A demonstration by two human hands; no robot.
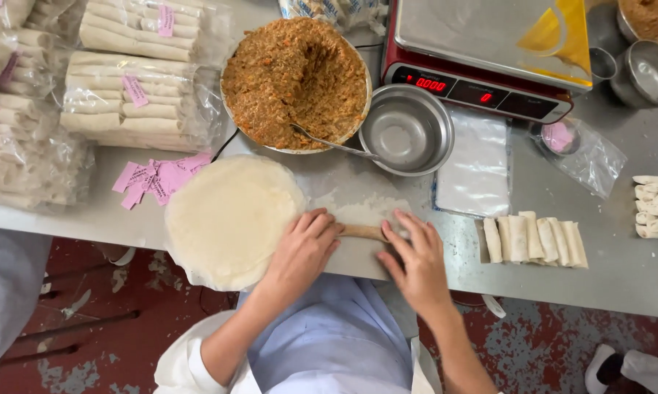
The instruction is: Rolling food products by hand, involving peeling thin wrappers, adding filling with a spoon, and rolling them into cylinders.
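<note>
Both of my hands rest on a thin roll of filled wrapper lying across the steel table's front edge. My left hand covers its left end with curled fingers. My right hand presses its right end, fingers spread. A round stack of pale wrappers lies just left of my left hand. Behind it stands a large bowl of brown minced filling with a spoon leaning in it.
An empty steel bowl sits beside a red scale. Several finished rolls lie to the right, more at the far right edge. Bagged rolls and pink paper tags fill the left. Flat plastic bags lie below the scale.
</note>
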